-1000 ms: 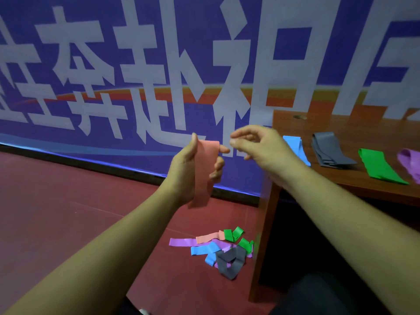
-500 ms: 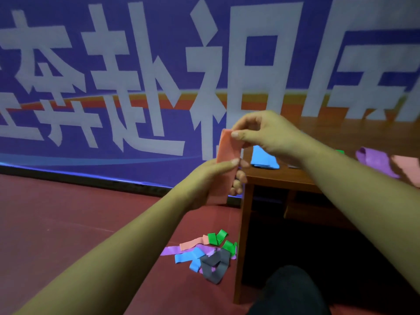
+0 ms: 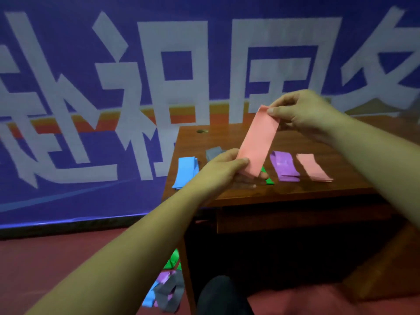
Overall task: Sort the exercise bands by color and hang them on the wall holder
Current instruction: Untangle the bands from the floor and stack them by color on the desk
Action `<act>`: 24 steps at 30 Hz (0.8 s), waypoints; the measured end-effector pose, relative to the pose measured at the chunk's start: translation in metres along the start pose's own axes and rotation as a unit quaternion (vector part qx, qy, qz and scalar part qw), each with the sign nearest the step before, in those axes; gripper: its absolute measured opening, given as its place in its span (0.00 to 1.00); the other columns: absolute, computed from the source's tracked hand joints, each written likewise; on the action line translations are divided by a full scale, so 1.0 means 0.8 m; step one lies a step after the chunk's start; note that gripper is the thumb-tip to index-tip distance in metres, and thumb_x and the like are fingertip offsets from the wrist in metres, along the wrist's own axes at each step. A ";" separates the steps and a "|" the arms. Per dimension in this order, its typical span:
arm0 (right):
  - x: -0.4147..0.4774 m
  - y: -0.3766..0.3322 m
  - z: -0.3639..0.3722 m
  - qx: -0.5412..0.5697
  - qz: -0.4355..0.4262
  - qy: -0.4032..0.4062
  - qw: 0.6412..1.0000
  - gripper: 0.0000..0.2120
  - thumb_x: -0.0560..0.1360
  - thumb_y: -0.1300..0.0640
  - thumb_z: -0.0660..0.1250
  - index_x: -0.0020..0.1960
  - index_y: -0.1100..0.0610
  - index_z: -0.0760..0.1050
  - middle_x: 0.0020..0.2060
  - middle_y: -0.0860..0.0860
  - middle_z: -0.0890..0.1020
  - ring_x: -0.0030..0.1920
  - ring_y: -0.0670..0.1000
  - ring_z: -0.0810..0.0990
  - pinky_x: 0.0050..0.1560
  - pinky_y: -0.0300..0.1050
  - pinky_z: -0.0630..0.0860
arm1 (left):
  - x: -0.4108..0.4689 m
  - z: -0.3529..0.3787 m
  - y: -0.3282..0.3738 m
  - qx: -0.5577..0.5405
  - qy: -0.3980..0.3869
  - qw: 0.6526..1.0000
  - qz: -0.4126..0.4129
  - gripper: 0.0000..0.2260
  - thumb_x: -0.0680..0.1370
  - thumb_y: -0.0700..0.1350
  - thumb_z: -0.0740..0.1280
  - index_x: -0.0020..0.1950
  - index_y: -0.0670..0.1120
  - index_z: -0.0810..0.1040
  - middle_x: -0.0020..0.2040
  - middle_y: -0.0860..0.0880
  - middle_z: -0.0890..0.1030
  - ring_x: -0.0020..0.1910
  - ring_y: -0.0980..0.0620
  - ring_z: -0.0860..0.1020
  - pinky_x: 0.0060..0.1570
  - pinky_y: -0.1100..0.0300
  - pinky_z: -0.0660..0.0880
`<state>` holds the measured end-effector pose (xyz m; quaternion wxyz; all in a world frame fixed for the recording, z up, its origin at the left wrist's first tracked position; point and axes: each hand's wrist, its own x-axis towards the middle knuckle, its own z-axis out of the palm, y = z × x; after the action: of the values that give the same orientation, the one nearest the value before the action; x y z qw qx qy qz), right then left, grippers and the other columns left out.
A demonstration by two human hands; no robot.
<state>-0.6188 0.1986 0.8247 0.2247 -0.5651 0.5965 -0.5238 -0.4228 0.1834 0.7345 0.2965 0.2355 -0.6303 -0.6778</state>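
Dim, flat indoor light with a purple cast. The banner [image 3: 75, 53] lettering is smeared by motion blur, worst at the upper right. The desk [image 3: 229, 139] top carries a dull sheen; beneath it, at lower right, shadow swallows all detail. Lines skew toward the frame edges.

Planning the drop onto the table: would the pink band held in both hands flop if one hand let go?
Likely floppy: the pink band looks thin, straight only because the left hand and right hand pinch its ends. Probably light; being a flat strip, unlikely to roll.
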 end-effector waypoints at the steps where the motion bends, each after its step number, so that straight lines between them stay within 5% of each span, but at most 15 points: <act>1: 0.001 0.008 -0.016 -0.013 0.010 0.011 1.000 0.04 0.75 0.65 0.68 0.43 0.59 0.79 0.39 0.55 0.81 0.40 0.50 0.82 0.36 0.40 0.81 | 0.013 0.009 -0.003 0.026 0.011 1.000 0.003 0.08 0.82 0.38 0.56 0.58 0.43 0.73 0.52 0.35 0.82 0.52 0.38 0.82 0.53 0.50 0.79; 6: 0.009 0.047 -0.080 -0.062 0.057 0.037 0.996 0.02 0.75 0.64 0.69 0.48 0.62 0.80 0.45 0.57 0.82 0.47 0.54 0.83 0.44 0.46 0.81 | 0.073 0.046 -0.016 0.200 0.067 0.977 0.026 0.08 0.77 0.39 0.64 0.44 0.48 0.82 0.38 0.50 0.81 0.37 0.59 0.76 0.38 0.64 0.70; 10: 0.018 0.076 -0.126 -0.096 0.097 0.056 0.989 0.05 0.75 0.63 0.69 0.50 0.62 0.80 0.47 0.57 0.82 0.49 0.54 0.82 0.41 0.44 0.81 | 0.117 0.078 -0.027 0.247 0.039 0.968 0.015 0.05 0.77 0.41 0.69 0.50 0.44 0.83 0.37 0.50 0.80 0.30 0.61 0.73 0.30 0.73 0.68; 15: 0.043 0.115 -0.178 -0.174 0.147 0.047 0.973 0.04 0.76 0.62 0.69 0.49 0.60 0.81 0.48 0.57 0.83 0.49 0.55 0.82 0.46 0.48 0.82 | 0.172 0.120 -0.050 0.201 0.026 0.979 0.020 0.13 0.74 0.38 0.71 0.55 0.45 0.73 0.35 0.50 0.79 0.34 0.53 0.77 0.41 0.55 0.78; 20: 0.084 0.140 -0.195 -0.253 0.161 0.002 0.954 0.03 0.76 0.61 0.69 0.49 0.58 0.80 0.46 0.55 0.82 0.46 0.52 0.81 0.38 0.42 0.77 | 0.214 0.146 -0.066 0.265 0.013 0.964 0.025 0.11 0.74 0.39 0.70 0.52 0.48 0.70 0.41 0.44 0.80 0.28 0.54 0.73 0.28 0.61 0.68; 24: 0.120 0.170 -0.182 -0.285 0.167 -0.050 0.942 0.03 0.75 0.61 0.69 0.48 0.57 0.81 0.45 0.53 0.82 0.45 0.51 0.81 0.38 0.42 0.77 | 0.240 0.150 -0.077 0.399 0.010 0.915 0.053 0.05 0.74 0.41 0.70 0.48 0.46 0.76 0.46 0.47 0.81 0.35 0.52 0.78 0.37 0.57 0.76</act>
<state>-0.8286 0.1400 0.7874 0.1677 -0.5233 0.7948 -0.2576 -0.6492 0.1370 0.6952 0.2198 0.3069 -0.8570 -0.3509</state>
